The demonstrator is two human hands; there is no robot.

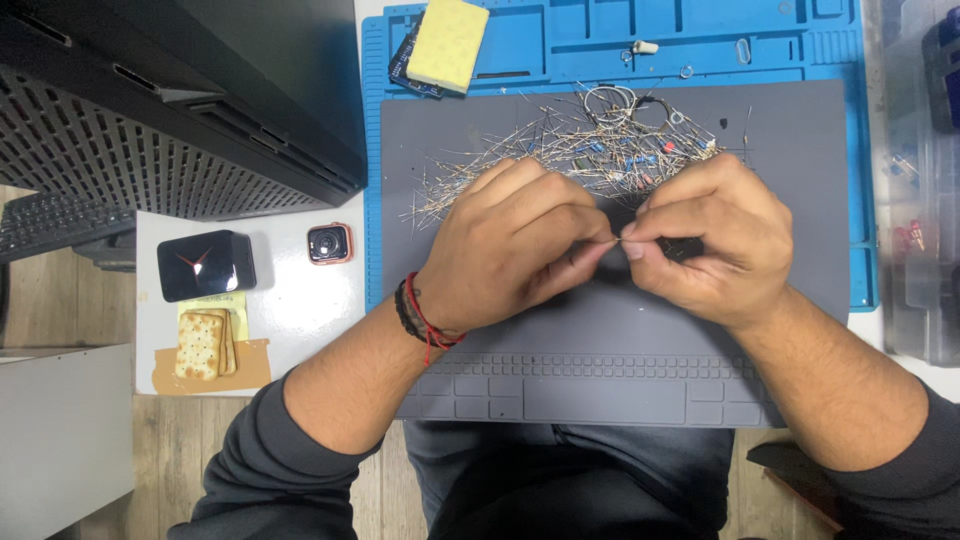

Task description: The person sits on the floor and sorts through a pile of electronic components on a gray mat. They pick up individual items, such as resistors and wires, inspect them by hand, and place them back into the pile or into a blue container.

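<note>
My left hand (520,245) and my right hand (715,235) meet over a grey work mat (800,200). Between the fingertips of both hands runs a thin wire lead of a small component (618,238). My right hand also closes on a small black object (685,247), mostly hidden by the fingers. Just beyond the hands lies a tangled pile of resistors and other wire-legged parts (590,150), with a few wire loops at its far edge. A red and black cord bracelet circles my left wrist.
A blue silicone mat (600,40) lies under the grey one, with a yellow sponge (447,42) on it. At left stand a black perforated case (150,120), a black box (205,265), a smartwatch (329,243) and crackers (203,345). Clear plastic organisers (920,200) stand at right.
</note>
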